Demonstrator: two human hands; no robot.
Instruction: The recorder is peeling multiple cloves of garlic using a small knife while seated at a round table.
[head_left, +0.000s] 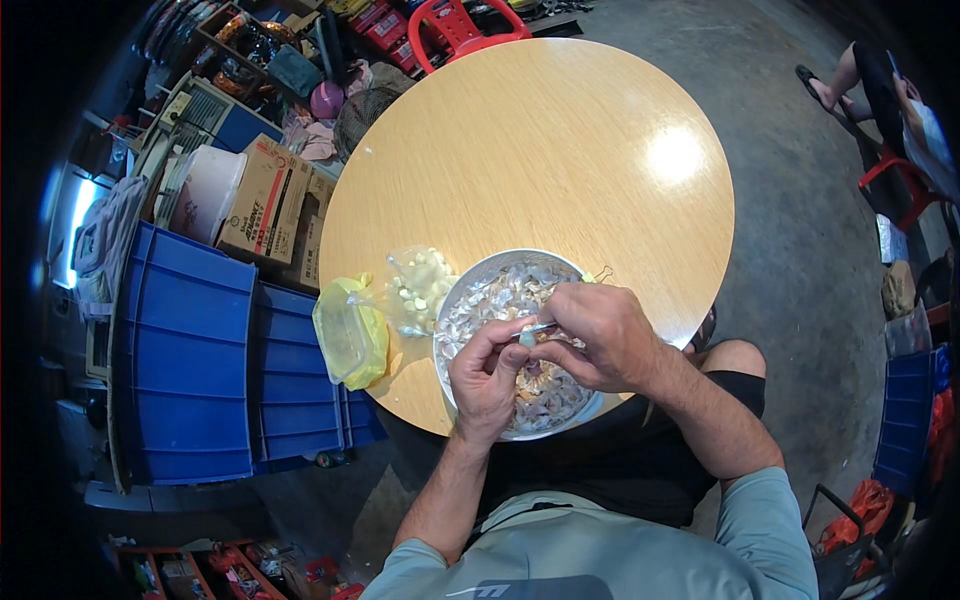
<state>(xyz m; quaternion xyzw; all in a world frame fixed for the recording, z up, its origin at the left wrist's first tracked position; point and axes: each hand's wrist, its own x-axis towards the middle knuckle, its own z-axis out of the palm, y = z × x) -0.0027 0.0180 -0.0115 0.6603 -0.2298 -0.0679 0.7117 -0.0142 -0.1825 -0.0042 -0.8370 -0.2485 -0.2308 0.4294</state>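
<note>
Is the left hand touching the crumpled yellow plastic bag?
Apart: the head view shows light wood-grain tabletop and a white round basin's rim between the left hand and the bag.

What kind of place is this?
Probably a garage or storeroom: it has a grey, bare-looking floor, big blue plastic bins and cardboard boxes around the round table.

We cannot tell what the pale piece is; it is too small. The right grip hides most of the thin tool from us, and together with the left grip it covers part of the bowl. We see the red chair cut by the upper edge.
</note>
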